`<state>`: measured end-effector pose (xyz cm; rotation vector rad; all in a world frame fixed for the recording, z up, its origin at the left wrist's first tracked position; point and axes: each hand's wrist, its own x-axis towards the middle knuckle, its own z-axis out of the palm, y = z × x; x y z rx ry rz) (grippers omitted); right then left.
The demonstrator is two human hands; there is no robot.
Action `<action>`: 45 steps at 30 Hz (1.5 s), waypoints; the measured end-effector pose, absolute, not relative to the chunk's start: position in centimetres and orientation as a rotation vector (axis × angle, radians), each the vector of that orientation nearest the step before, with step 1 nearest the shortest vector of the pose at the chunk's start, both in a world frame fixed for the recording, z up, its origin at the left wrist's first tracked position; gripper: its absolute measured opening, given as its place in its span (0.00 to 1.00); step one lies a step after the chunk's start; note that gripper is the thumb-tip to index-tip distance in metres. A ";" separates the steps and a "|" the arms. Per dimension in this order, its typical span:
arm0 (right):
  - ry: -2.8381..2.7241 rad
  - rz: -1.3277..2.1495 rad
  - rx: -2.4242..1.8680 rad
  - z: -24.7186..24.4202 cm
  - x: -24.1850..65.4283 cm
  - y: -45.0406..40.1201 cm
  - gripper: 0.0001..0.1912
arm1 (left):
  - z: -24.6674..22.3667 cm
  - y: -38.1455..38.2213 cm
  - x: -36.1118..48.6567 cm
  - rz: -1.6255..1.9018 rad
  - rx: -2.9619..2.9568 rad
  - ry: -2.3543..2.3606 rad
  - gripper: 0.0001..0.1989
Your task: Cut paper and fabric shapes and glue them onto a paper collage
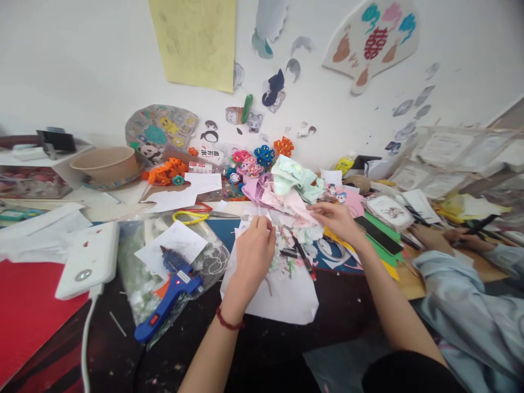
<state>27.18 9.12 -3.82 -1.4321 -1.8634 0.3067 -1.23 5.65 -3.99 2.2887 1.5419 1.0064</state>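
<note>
Crumpled thin sheets, cloth or tissue, lie heaped at the middle: a pink sheet [282, 199], a mint-green sheet [295, 177] and a purple one [256, 188]. My right hand [338, 221] pinches the right edge of the pink sheet between thumb and fingertips. Just left of the heap, my left hand [257, 248] is closed, fingers curled down over a white paper [282, 300]; its fingertips are partly hidden, and I cannot make out anything in them. On that paper, between the hands, are small green and pink scraps, a black piece and a red-and-black pen [303, 256].
Left of me, a blue hot-glue gun [174, 300] rests on a plastic bag [139, 273], near yellow-handled scissors [192, 216] and a white power bank [90, 259]. Orange pipe-cleaner flowers [167, 172] and a beige bowl [105, 164] stand behind. At right, another person's sleeves [458, 295] reach in.
</note>
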 end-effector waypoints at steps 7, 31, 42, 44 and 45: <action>-1.847 0.517 -1.457 -6.9 28.3 7.6 0.17 | -4.1 5.7 -0.9 1.007 2.314 1.514 0.03; -1.430 0.782 -1.246 -1.4 25.4 14.1 0.25 | -2.6 5.3 -0.5 0.795 2.436 1.572 0.07; -1.552 0.327 -1.582 4.5 22.2 25.5 0.24 | -2.9 5.1 -0.9 0.733 2.505 1.574 0.04; -1.465 0.206 -1.617 3.0 23.5 25.5 0.25 | -2.9 4.9 -0.8 0.692 2.539 1.539 0.04; -1.440 0.164 -1.634 2.1 24.0 25.3 0.27 | -2.8 4.8 -0.7 0.672 2.563 1.518 0.04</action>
